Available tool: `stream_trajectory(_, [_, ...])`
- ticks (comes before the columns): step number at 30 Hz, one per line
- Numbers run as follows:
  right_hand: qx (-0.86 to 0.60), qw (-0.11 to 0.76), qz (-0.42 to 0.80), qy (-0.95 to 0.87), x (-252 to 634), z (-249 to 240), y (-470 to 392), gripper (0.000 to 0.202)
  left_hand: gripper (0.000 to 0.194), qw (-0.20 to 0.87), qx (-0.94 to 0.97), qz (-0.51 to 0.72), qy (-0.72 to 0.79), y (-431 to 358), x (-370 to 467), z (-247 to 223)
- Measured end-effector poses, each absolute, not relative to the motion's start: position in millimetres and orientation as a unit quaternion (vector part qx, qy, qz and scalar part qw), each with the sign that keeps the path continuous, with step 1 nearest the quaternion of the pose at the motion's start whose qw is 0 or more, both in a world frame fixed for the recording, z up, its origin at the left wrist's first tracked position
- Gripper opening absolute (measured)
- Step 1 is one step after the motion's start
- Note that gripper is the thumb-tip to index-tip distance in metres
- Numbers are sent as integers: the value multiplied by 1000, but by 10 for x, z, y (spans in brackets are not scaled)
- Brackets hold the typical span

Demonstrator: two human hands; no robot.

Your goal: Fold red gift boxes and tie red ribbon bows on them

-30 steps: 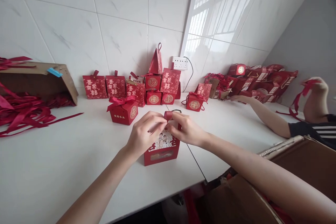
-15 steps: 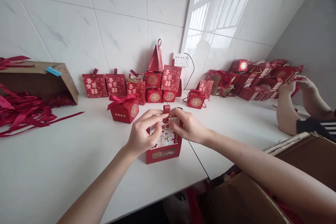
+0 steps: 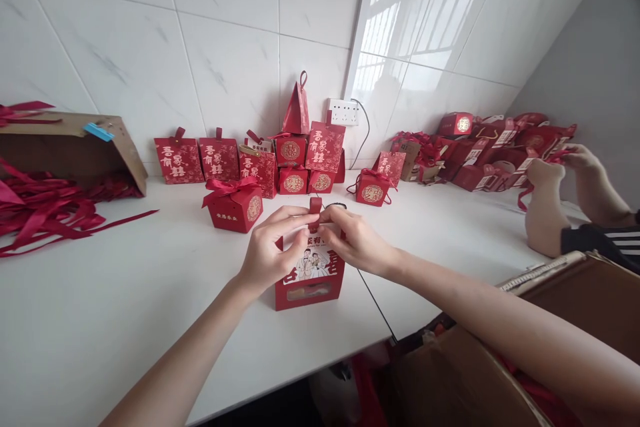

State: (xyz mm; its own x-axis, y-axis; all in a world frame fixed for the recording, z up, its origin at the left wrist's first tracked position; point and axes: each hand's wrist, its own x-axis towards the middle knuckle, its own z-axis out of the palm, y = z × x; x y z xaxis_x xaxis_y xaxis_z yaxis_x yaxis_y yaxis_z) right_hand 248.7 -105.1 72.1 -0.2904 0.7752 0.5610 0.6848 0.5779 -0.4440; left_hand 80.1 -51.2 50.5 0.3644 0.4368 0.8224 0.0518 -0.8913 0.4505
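Note:
A red gift box [image 3: 308,288] with a printed couple and a small window low on its front stands upright on the white table. My left hand [image 3: 275,247] pinches the top of the box from the left, close to its red strap handle [image 3: 315,205]. From the other side my right hand [image 3: 357,239] grips the same top edge, thumb in front and fingers behind. The strap loop sticks up between my fingertips. Both hands cover the upper corners of the box. A red box with a ribbon bow [image 3: 235,207] sits just behind, to the left.
Several red gift boxes [image 3: 220,160] line the tiled wall. Loose red ribbons spill from a cardboard box [image 3: 125,153] at left. More red boxes [image 3: 467,163] are piled at right, near another person's hands [image 3: 565,167] holding ribbon. Open cardboard boxes [image 3: 465,373] stand at the front right.
My hands and the gift box stay nearly in place, with the view shifting slightly. At right, the other person's hands have moved a little and a ribbon end now hangs below them.

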Motion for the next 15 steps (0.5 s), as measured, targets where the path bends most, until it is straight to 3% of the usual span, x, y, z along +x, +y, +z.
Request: stream_trajectory(15, [-446,376,115,-804,2534,756,-1050,7,18,254,790,533,164,-523,810,523])
